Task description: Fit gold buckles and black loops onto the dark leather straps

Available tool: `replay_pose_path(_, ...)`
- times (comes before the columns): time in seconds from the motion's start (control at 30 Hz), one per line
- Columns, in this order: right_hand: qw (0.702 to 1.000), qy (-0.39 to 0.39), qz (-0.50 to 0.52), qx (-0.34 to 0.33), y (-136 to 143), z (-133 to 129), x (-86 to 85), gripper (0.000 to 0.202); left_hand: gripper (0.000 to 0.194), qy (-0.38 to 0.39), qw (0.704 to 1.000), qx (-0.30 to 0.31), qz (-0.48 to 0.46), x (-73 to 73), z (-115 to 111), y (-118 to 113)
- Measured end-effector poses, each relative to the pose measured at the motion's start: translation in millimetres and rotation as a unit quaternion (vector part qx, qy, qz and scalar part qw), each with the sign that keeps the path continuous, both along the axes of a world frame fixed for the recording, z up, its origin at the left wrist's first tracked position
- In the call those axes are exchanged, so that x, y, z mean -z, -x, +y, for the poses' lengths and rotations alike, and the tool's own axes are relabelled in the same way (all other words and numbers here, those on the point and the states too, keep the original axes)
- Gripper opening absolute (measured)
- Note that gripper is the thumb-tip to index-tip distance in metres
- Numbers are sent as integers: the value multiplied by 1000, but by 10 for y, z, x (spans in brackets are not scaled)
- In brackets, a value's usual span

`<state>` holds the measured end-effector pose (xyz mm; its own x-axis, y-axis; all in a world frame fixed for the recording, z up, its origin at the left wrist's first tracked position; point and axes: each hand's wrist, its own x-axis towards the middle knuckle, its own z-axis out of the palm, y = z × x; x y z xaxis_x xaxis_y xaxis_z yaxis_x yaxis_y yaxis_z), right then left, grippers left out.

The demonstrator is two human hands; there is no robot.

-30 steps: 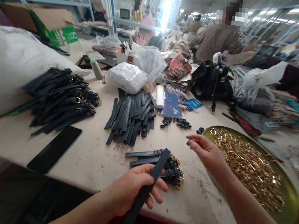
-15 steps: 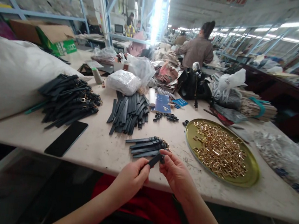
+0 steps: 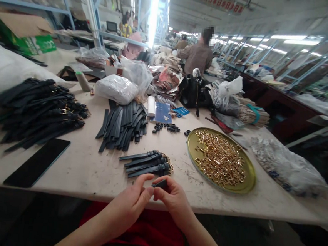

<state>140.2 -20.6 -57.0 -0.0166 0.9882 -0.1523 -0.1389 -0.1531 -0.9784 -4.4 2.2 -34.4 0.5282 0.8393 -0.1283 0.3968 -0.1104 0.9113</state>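
A short dark piece of leather strap [image 3: 161, 184] shows between my two hands, just above the table's front edge; the rest of it is hidden by the fingers. My right hand [image 3: 173, 198] pinches it between thumb and fingers. Against its left end, the thumb and fingertips of my left hand [image 3: 136, 197] are closed on it too. Right behind the hands lies a small stack of dark straps with gold buckles [image 3: 148, 164]. Farther back is a pile of loose flat straps [image 3: 123, 125], with small black loops [image 3: 171, 128] to its right.
A round gold tray [image 3: 248, 181] heaped with gold buckles [image 3: 221, 159] stands right. On the left lie a phone [image 3: 36, 163] and a big pile of buckled straps [image 3: 43, 107]. Plastic bags [image 3: 117, 88] and a black bag [image 3: 194, 92] sit behind. A person [image 3: 198, 54] stands beyond the table.
My view has turned to the right. The hands have drawn together; the strap, which stretched from my left hand to my right fingertips, now shows mostly at my right fingers.
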Motion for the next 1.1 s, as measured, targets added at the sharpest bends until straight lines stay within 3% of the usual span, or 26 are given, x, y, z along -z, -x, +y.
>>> replay_pose_path(0.13,999,-24,-1,-39,-220,184,93,34,37,16,1000,-3,-22,76,166,-60)
replay_pose_path(0.2,992,-61,-110,-9,-579,383,102,37,32,52,998,-18,-29,123,267,-68)
replay_pose_path(0.23,974,-78,-211,24,-808,509,93,33,30,81,995,-33,-40,145,314,-72)
replay_pose_path(0.27,935,-89,-338,58,-1052,645,79,30,30,116,990,-53,-57,164,357,-78)
replay_pose_path(0.3,866,-88,-484,90,-1293,785,63,27,30,152,983,-74,-77,180,395,-88)
replay_pose_path(0.33,773,-71,-621,104,-1514,923,49,26,30,186,973,-91,-96,192,428,-103)
replay_pose_path(0.4,705,-48,-701,97,-1848,1171,42,21,30,237,957,-117,-122,201,481,-148)
replay_pose_path(0.5,662,-12,-748,53,-2032,1436,88,18,29,257,948,-126,-135,194,543,-231)
replay_pose_path(0.6,620,22,-784,20,-1994,1575,131,20,27,265,951,-98,-125,184,581,-290)
replay_pose_path(0.77,587,38,-809,-19,-1957,1570,88,24,27,236,967,-33,-93,160,506,-285)
replay_pose_path(0.97,598,58,-796,-76,-2036,1440,-88,20,29,221,970,-18,-95,208,344,-174)
replay_pose_path(1.1,601,20,-799,-27,-1955,1636,-197,27,32,237,963,-19,-123,231,378,-201)
